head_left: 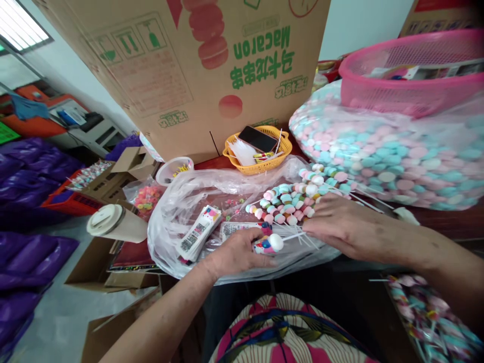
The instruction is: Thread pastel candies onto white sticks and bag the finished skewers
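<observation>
My left hand is closed round a small printed wrapper. A round white candy sits at the wrapper's mouth. From it a thin white stick runs to the fingertips of my right hand, which pinch its end. Just beyond that hand lies a pile of pink, blue and white candy skewers, their sticks pointing towards me. Flat printed wrappers are stacked left of my left hand, on a clear plastic sheet. More wrappers lie partly hidden behind that hand.
A large cardboard box stands behind. In front of it, a yellow basket holds a phone. A big bag of candies bears a pink basket. A lidded cup stands left; packed skewers are low right.
</observation>
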Demonstrator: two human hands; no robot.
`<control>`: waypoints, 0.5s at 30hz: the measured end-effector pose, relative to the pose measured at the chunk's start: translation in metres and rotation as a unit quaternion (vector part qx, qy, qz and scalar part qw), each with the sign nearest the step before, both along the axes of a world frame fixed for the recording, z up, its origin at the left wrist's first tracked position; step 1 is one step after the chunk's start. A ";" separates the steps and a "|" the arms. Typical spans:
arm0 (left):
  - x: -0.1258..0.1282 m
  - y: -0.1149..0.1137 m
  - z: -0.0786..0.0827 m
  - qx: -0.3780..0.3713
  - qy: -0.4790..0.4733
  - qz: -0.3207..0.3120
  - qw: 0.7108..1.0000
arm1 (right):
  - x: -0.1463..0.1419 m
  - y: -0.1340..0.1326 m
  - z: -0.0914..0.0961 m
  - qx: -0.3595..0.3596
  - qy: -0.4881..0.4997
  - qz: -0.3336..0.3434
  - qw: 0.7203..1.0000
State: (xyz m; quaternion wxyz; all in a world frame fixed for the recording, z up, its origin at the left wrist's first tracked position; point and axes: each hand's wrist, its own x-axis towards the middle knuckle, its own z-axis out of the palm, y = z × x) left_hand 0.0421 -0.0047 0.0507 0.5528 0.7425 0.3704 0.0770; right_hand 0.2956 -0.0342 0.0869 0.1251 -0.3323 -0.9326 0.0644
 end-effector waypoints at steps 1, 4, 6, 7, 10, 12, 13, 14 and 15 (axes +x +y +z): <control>0.001 0.000 -0.001 0.039 0.025 0.006 0.999 | -0.002 -0.003 0.000 -0.008 -0.012 0.002 1.000; 0.010 -0.003 -0.004 0.139 0.104 0.009 0.985 | -0.017 -0.009 -0.003 -0.006 -0.023 -0.005 1.000; 0.016 -0.005 -0.007 0.158 0.128 0.005 0.979 | -0.028 -0.009 -0.006 0.012 -0.021 -0.016 1.000; 0.017 -0.006 -0.008 0.153 0.126 0.002 0.980 | -0.031 -0.008 -0.008 0.017 -0.022 -0.024 0.999; 0.015 -0.006 -0.010 0.156 0.118 0.003 0.981 | -0.030 -0.001 -0.010 -0.002 -0.009 -0.054 0.999; 0.007 -0.005 -0.013 0.208 0.152 0.016 0.966 | -0.021 0.004 -0.010 -0.038 0.017 -0.076 0.996; 0.002 -0.005 -0.014 0.241 0.177 0.024 0.954 | -0.016 0.006 -0.010 -0.056 0.032 -0.082 0.995; -0.004 -0.005 -0.016 0.268 0.195 0.031 0.943 | -0.011 0.007 -0.009 -0.070 0.043 -0.083 0.993; -0.009 -0.005 -0.016 0.285 0.199 0.037 0.937 | -0.007 0.008 -0.009 -0.076 0.054 -0.083 0.992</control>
